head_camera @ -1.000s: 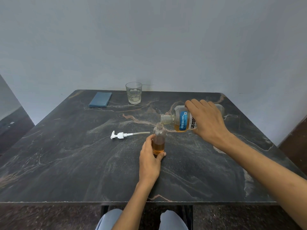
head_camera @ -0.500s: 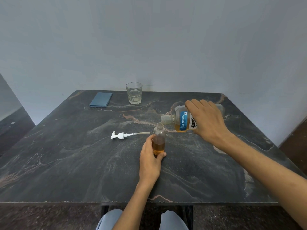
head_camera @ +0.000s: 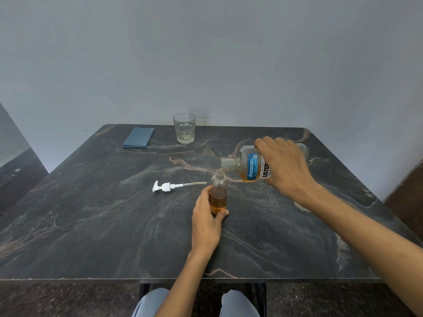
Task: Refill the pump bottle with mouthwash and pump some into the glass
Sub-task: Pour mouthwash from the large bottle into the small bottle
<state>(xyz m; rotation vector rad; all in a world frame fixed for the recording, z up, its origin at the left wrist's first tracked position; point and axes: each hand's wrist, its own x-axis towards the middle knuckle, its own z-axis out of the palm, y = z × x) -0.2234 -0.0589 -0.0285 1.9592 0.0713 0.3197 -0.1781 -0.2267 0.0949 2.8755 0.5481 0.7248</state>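
Bottle under refill: small clear plastic pump bottle (head_camera: 219,193), upright at table centre, roughly half full of amber liquid, neck uncapped. My left hand (head_camera: 207,216) wraps its base. My right hand (head_camera: 286,167) grips the tilted blue-labelled mouthwash bottle (head_camera: 248,165), its mouth just above the neck.

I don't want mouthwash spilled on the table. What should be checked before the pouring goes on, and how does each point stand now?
1. Small pump bottle upright on the table: ok.
2. Left hand grips its lower part: ok.
3. Its neck is open, the pump head lying on the table to the left: ok.
4. Mouthwash bottle, held tipped by the right hand, has its mouth right above the small bottle's neck: ok.
5. Room left: amber liquid fills only the lower part: ok.
6. Whether liquid is flowing now: cannot tell.
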